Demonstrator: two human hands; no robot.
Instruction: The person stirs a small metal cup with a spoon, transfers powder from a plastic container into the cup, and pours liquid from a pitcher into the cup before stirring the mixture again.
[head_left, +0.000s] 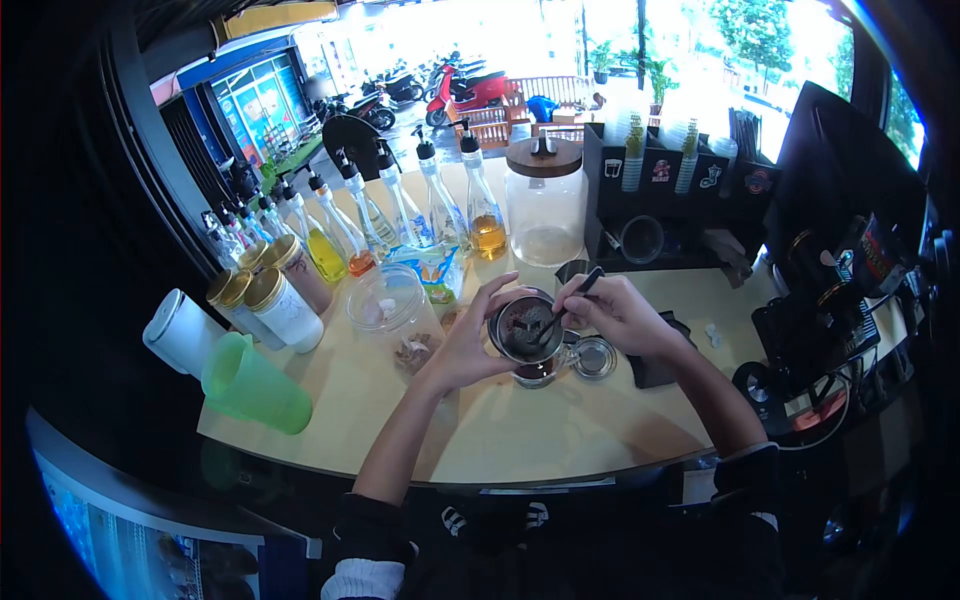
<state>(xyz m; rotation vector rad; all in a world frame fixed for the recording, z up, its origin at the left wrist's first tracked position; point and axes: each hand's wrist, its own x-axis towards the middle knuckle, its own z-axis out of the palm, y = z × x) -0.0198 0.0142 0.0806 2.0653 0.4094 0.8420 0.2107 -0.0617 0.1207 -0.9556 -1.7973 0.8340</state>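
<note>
My left hand [468, 345] is closed round a round metal-rimmed cup [507, 345], its mouth tilted towards me. Dark residue or liquid shows inside it. Pinched in my right hand [622, 318] is a dark spoon [590, 283], whose head reaches into the cup; its exact shape is hard to make out. Directly beneath the cup stands a glass mug [537, 378] with dark contents, mostly covered by the cup. A small round clear lid or dish [594, 357] lies just right of the mug.
Left of my hands are a clear tub [385, 318], lidded canisters [280, 305] and a green pitcher [255, 385]. Pump bottles [430, 195] line the back beside a large glass jar [546, 210]. A black cup organiser [680, 180] and dark equipment [810, 310] stand right.
</note>
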